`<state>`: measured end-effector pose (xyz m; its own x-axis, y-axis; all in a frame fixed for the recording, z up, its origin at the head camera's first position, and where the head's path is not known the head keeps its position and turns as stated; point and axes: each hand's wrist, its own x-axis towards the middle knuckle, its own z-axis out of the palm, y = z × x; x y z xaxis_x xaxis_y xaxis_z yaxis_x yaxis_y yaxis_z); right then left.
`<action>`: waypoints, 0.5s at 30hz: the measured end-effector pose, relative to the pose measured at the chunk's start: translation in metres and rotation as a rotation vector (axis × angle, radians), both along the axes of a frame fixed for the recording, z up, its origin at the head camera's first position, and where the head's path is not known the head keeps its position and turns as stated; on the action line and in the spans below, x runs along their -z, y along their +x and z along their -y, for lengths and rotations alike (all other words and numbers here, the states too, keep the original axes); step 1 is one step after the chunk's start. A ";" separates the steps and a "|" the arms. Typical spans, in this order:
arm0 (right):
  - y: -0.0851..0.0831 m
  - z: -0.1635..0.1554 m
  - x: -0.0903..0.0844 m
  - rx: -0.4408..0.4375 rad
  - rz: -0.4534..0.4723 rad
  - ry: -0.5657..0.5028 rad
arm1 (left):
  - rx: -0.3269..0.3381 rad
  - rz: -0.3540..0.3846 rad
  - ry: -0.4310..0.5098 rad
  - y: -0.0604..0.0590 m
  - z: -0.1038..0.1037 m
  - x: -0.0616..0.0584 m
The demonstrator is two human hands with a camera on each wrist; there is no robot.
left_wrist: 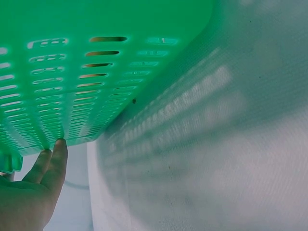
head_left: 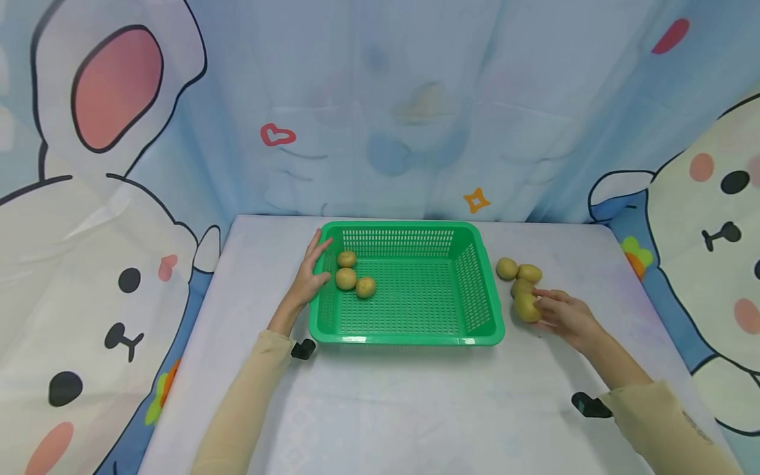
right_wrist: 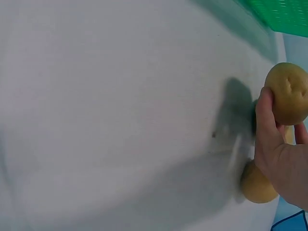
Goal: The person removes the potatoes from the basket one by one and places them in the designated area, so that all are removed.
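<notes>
Potato (right_wrist: pixel 288 94) slips if your right hand (head_left: pixel 567 316) pinches it loosely — your left hand (head_left: pixel 307 277), fingers straight, only steadies the basket (head_left: pixel 410 340).

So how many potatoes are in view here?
7: three inside the green basket near its left wall, four on the table right of it, the nearest gripped by the right hand. Others may be hidden.

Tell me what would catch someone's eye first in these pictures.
A bright green perforated plastic basket sits mid-table on the white cloth, with three small round yellow-brown potatoes near its left wall. The left hand rests flat against that wall, while the right hand grips one potato from a cluster of four just right of the basket.
</notes>
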<state>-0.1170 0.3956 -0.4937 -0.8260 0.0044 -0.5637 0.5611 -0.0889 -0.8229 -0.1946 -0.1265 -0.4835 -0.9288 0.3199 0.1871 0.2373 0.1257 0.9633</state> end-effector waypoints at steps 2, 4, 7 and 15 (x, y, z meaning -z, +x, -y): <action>0.004 0.001 0.005 0.010 0.005 -0.011 | 0.001 -0.004 0.003 0.000 0.000 0.000; 0.008 0.002 0.009 0.023 0.011 -0.020 | 0.004 -0.008 0.004 0.000 0.000 0.000; 0.011 0.005 0.013 0.029 0.011 -0.022 | 0.007 -0.008 0.007 0.000 0.000 0.000; 0.010 0.010 0.015 0.026 -0.046 0.126 | 0.001 0.000 0.007 0.000 0.000 0.001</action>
